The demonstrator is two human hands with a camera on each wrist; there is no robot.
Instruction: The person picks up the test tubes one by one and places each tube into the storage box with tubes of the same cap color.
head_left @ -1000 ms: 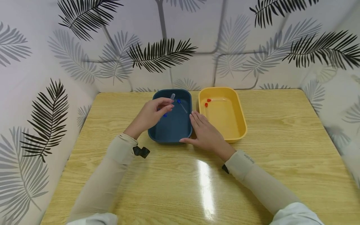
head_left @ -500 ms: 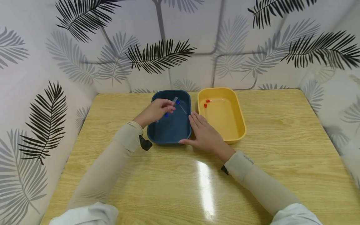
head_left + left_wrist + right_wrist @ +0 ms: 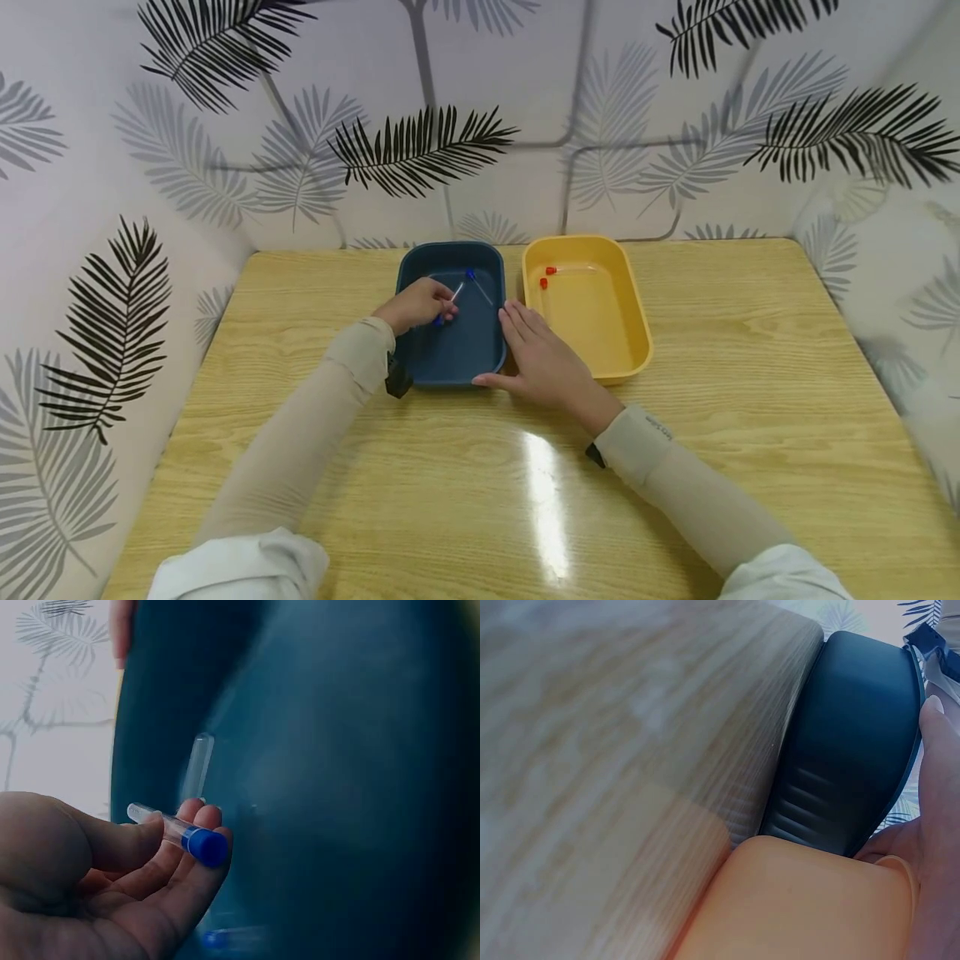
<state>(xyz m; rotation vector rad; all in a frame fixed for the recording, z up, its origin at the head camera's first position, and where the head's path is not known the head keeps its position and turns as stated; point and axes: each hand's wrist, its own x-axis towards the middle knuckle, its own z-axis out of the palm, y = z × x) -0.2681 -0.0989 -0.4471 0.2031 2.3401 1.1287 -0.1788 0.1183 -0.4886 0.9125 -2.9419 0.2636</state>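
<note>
My left hand (image 3: 422, 305) is inside the dark blue tray (image 3: 448, 379). Between thumb and fingers it pinches a clear test tube with a blue cap (image 3: 204, 847), held at a slant over the tray floor. Another blue-capped tube (image 3: 482, 288) lies in the same tray, toward the back right. Low in the left wrist view shows a further blue cap (image 3: 216, 940) on a tube. My right hand (image 3: 551, 360) rests with straight fingers at the blue tray's right rim, thumb by its front corner, and holds no tube.
A yellow tray (image 3: 647, 354) stands just right of the blue one. Inside it lie a red-capped tube (image 3: 552, 271) and a second red cap (image 3: 543, 284). Both trays stand on a wooden table (image 3: 450, 467), near a leaf-patterned backdrop (image 3: 420, 75).
My left hand has sunk lower into the blue tray, bringing the held tube down with it. My right hand stays at the rim.
</note>
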